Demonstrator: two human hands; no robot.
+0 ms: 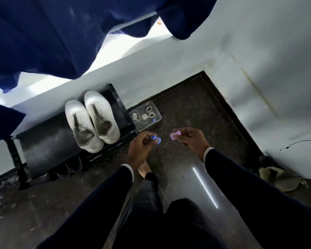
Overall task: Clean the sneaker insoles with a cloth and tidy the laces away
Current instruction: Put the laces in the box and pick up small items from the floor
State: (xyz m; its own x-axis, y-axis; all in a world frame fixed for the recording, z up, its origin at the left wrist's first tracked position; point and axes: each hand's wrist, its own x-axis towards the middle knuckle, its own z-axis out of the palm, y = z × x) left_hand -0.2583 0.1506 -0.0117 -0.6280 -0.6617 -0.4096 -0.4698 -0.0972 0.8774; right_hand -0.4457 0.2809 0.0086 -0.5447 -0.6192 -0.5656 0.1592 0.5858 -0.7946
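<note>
Two white sneakers (92, 121) without laces stand side by side on a dark low bench (48, 139) against the wall. Beside the bench, a clear plastic box (145, 115) on the floor holds coiled white laces and small items. My left hand (142, 146) pinches a small blue object (155, 139) in its fingertips. My right hand (190, 139) pinches a small pink object (174, 136). Both hands hover over the floor in front of the box, a short gap between them. I cannot tell what the two small objects are.
Dark blue cloth (52, 36) hangs across the top of the view. White walls meet at a corner behind the box. A crumpled beige bag (280, 177) lies on the dark speckled floor at right. More shoes sit under the bench. My bare foot (144, 169) is below my hands.
</note>
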